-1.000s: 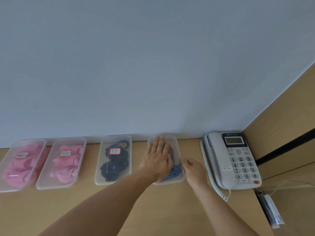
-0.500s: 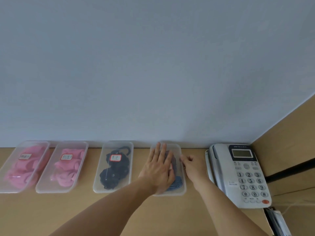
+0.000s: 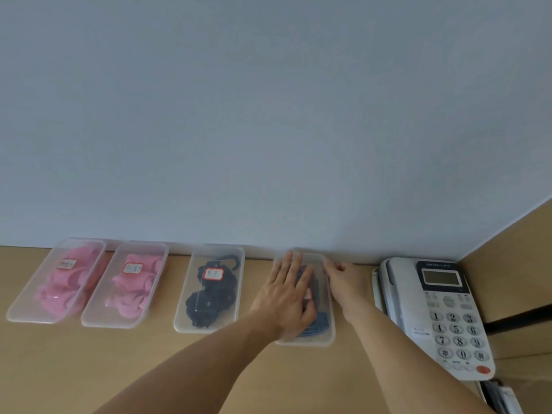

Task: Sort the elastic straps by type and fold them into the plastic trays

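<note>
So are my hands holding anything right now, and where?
Left hand lies flat on the rightmost tray, gripping nothing. Right hand touches that tray's right rim near the far corner; a pinch cannot be told.

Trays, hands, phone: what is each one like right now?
Far-left tray, holds pink straps.
Second tray, holds pink straps.
Third tray, holds black straps.
Right-end tray, holds blue straps, under left hand.
Left hand, flat, fingers straight, on that tray.
Right hand, touching that tray's right rim.
Phone, handset on cradle.

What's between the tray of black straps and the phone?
In the head view: the blue-strap tray, left hand flat on it, right hand at its right rim.
</note>
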The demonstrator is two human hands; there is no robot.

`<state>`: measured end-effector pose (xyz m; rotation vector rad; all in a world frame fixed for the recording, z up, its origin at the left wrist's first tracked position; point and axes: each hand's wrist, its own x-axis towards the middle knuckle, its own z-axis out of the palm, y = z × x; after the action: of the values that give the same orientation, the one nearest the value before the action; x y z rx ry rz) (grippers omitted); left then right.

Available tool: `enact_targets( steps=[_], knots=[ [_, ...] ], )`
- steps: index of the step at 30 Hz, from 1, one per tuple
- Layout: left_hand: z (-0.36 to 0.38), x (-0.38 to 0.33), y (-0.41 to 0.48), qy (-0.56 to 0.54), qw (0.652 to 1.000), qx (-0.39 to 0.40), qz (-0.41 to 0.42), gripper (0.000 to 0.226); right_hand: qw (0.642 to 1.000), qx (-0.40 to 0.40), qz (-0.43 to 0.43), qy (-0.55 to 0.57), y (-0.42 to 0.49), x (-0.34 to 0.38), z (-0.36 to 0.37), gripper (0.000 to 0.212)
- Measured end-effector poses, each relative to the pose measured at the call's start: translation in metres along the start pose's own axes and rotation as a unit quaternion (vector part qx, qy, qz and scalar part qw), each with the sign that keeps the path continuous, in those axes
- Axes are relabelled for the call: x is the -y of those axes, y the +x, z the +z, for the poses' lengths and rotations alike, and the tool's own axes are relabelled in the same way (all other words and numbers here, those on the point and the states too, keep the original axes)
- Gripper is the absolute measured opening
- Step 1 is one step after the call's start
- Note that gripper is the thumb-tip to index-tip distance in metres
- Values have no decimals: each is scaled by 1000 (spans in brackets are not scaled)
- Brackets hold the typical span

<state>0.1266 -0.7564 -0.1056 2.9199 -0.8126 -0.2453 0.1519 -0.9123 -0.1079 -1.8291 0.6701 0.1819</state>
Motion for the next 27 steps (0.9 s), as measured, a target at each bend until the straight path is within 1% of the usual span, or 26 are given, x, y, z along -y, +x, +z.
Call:
enact_targets(
  steps=[2, 4, 5, 7, 8, 11, 14, 17, 20, 24, 25, 27],
  knots=[
    [1, -1, -1, -24, 999, -25, -26, 76, 1000, 5, -19, 10, -10, -3, 0, 26],
    [3, -2, -3, -53, 993, -63, -85, 82, 999, 11, -46, -3, -18, -9, 0, 18],
    [3, -2, -3, -64, 990, -57, -113, 85, 998, 6, -60, -22, -21, -13, 0, 17],
    [2, -2, -3, -64, 988, -8, -141, 91, 995, -11, -86, -59, -25, -17, 0, 18],
    [0, -1, -3, -60, 988, 8, -142, 94, 993, -17, -98, -71, -26, -16, 1, 18],
    [-4, 5, -1, -43, 991, 14, -126, 97, 989, -19, -115, -95, -28, -16, 4, 16],
    [-3, 8, -1, -31, 992, 16, -118, 95, 989, -21, -113, -90, -29, -16, 5, 15],
    [-5, 7, -2, -34, 993, 23, -115, 97, 986, -16, -114, -119, -24, -10, 2, 14],
    [-6, 5, -2, -42, 992, 24, -116, 95, 982, -35, -131, -128, -15, -1, -2, 21],
    [-1, 8, 0, -61, 991, -24, -118, 87, 963, -44, -192, -186, -11, 1, 3, 31],
    [-1, 8, 1, -55, 992, -26, -114, 86, 961, -45, -192, -196, -10, 3, 4, 31],
    [-6, 6, 0, -31, 994, 0, -105, 88, 963, -31, -172, -208, -10, 8, 4, 31]
  ],
)
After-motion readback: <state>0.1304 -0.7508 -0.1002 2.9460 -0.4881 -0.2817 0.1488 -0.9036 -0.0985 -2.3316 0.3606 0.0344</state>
